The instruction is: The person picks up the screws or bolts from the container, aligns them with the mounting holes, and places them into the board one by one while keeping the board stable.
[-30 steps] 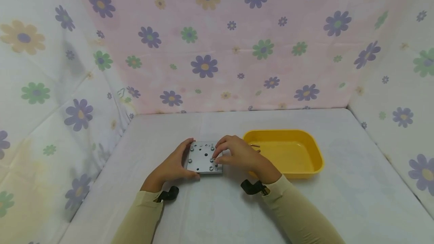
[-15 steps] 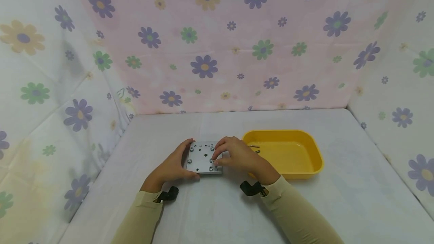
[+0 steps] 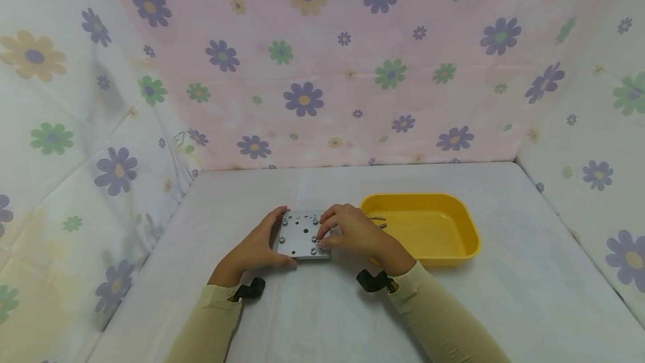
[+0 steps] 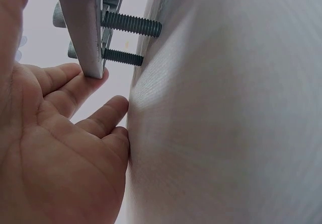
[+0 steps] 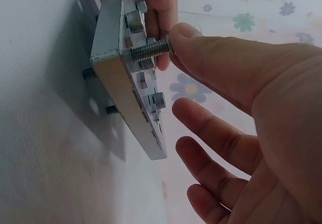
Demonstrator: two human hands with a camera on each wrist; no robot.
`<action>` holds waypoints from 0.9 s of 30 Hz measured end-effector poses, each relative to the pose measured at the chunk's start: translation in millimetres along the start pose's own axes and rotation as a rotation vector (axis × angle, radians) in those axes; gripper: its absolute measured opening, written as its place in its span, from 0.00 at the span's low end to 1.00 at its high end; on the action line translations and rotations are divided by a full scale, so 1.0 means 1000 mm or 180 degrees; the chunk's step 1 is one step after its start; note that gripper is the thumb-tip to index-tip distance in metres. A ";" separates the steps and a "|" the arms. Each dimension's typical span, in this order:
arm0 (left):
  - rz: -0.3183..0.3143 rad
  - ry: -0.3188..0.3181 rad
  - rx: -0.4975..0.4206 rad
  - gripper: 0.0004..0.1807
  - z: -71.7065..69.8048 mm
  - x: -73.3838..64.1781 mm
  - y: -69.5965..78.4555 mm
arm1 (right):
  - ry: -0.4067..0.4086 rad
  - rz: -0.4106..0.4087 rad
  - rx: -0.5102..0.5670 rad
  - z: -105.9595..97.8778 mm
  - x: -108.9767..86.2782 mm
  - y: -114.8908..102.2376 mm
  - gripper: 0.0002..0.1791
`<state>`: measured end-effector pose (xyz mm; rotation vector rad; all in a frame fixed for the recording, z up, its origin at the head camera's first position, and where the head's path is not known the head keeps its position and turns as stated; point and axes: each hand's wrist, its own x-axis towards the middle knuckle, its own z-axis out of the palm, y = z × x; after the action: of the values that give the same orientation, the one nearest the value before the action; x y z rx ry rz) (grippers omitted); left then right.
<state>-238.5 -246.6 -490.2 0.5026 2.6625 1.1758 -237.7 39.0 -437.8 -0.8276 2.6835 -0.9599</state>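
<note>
A silver metal plate (image 3: 295, 235) with holes and several socket-head bolts lies in front of me. My left hand (image 3: 254, 248) grips its left side, thumb at the near edge and fingers at the far edge. Threaded bolt shanks (image 4: 133, 23) stick out below the plate in the left wrist view, holding it off the table. Over the plate's near right corner, my right hand (image 3: 353, 231) pinches a bolt (image 5: 152, 50) between thumb and forefinger. Its threaded end points at the plate's top; whether the tip has entered a hole is hard to tell. The fingertips hide its head.
Right of the plate stands a yellow tray (image 3: 423, 262), partly behind my right hand and wrist. A few loose bolts (image 3: 379, 218) lie at its left end. White cloth covers the table (image 3: 322, 307), and flowered cloth walls (image 3: 322, 60) rise at the back and sides.
My right fingertips have shifted slightly at the plate's near right corner, still with the bolt. The left hand and the plate stay where they were.
</note>
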 end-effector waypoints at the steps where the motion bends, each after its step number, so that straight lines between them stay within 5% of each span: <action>1: 0.0000 -0.0002 0.0007 0.78 0.000 0.000 0.000 | 0.0004 0.0015 -0.0010 0.000 0.000 0.000 0.03; 27: 0.0019 0.0011 0.0018 0.78 0.000 0.000 -0.002 | -0.0022 -0.0037 -0.0522 0.004 0.002 0.000 0.05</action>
<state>-239.3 -247.7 -492.2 0.5104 2.6699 1.1723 -238.0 35.9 -440.4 -0.8760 2.7832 -0.7453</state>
